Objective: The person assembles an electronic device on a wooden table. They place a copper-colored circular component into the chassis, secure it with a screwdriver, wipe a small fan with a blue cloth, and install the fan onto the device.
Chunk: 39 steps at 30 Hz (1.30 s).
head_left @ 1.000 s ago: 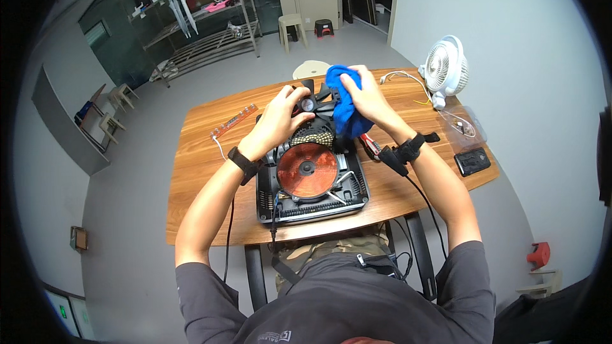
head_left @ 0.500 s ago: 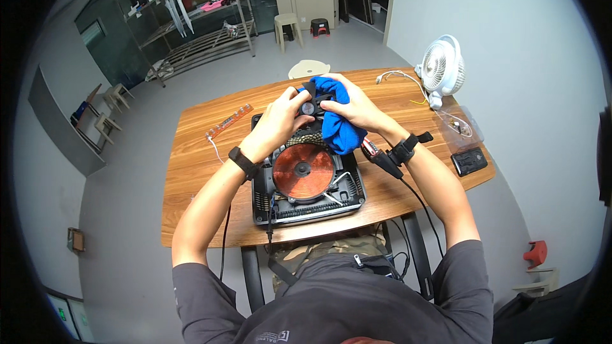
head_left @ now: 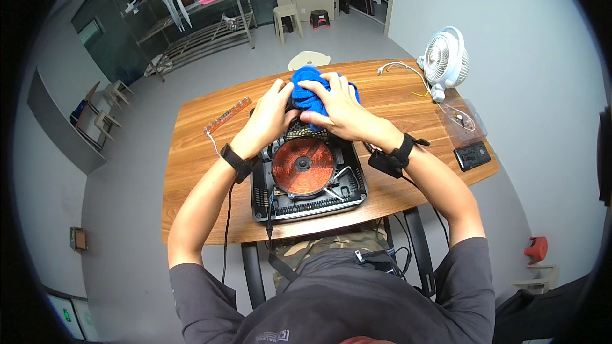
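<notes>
My right hand point(head_left: 341, 109) is closed on a bunched blue cloth point(head_left: 307, 93), pressed over a small black part held above the far edge of an opened induction cooker. My left hand point(head_left: 271, 113) grips that part from the left side; cloth and fingers mostly hide it. Earlier it showed black blades and a round hub, like a cooling fan. Below the hands, the cooker's black housing point(head_left: 310, 213) lies on the table with its round copper coil point(head_left: 302, 167) exposed. Black straps circle both wrists.
An orange strip with round buttons point(head_left: 227, 116) lies on the table's left, wired to a white cable. A white fan point(head_left: 444, 58), a clear plastic box point(head_left: 468, 122) and a black device point(head_left: 472, 156) stand along the right. Stools and a metal rack point(head_left: 210, 38) are beyond.
My right hand has brought the cloth left, over the black part and its round hub. The hub is now covered. My left hand has shifted slightly left and still grips the part.
</notes>
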{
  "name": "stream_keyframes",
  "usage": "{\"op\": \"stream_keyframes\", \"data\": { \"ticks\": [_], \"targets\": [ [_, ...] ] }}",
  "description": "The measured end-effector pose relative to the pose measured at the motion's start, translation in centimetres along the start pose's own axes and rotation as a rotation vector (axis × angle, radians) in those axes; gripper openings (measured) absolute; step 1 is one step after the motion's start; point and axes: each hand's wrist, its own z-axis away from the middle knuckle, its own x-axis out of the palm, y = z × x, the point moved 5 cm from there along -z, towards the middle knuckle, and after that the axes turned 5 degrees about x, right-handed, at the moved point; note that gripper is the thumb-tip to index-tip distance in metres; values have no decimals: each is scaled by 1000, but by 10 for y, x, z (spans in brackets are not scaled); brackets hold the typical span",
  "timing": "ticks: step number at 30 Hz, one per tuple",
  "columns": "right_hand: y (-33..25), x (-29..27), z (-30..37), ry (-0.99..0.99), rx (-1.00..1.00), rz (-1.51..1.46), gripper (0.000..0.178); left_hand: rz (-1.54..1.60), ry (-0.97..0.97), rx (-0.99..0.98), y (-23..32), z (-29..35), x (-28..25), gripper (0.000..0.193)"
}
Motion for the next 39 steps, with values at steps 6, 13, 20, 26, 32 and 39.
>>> {"op": "stream_keyframes", "data": {
  "ticks": [6, 13, 20, 26, 32, 39],
  "targets": [
    [30, 8, -14, 10, 101, -347, 77, 62, -10, 23, 6, 4, -3, 52],
    [33, 4, -31, -205, 249, -587, 64, 45, -21, 107, 14, 3, -10, 56],
    [49, 5, -20, -149, 243, -631, 43, 123, 158, -2, -7, 16, -26, 67],
    [51, 3, -16, -218, 348, -867, 40, 479, -31, -376, -29, 13, -21, 44],
    [44, -20, -30, -204, 162, -522, 51, 330, 8, -266, -36, 12, -22, 37],
    [-6, -20, -47, -224, 22, -368, 56, 208, 42, -31, -16, 2, -27, 32]
  ]
}}
